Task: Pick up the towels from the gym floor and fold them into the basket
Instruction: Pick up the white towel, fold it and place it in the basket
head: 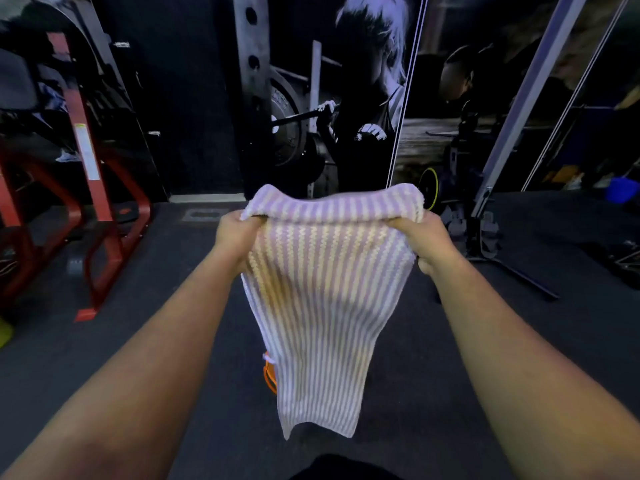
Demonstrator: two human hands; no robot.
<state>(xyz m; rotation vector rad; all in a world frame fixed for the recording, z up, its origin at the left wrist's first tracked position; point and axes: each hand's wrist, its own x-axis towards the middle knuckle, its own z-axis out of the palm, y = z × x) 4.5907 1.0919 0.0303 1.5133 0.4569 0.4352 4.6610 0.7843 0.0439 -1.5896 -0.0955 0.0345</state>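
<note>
Left hand (239, 233) and right hand (420, 237) grip the striped towel (318, 306) — an orange object (269, 375) mostly hidden behind.

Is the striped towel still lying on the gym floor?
No, the left hand and right hand grip the striped towel by its top corners, so it hangs above the floor.

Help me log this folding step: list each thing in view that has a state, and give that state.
Purple-and-white striped terry towel: lifted off the floor, hanging lengthwise, top edge draped over away from the person.
Left hand: grips the towel's top left corner.
Right hand: grips the towel's top right corner.
Orange rimmed object: low behind the towel, mostly hidden; cannot tell if it is the basket.
Red steel gym frame: standing on the floor.
</note>
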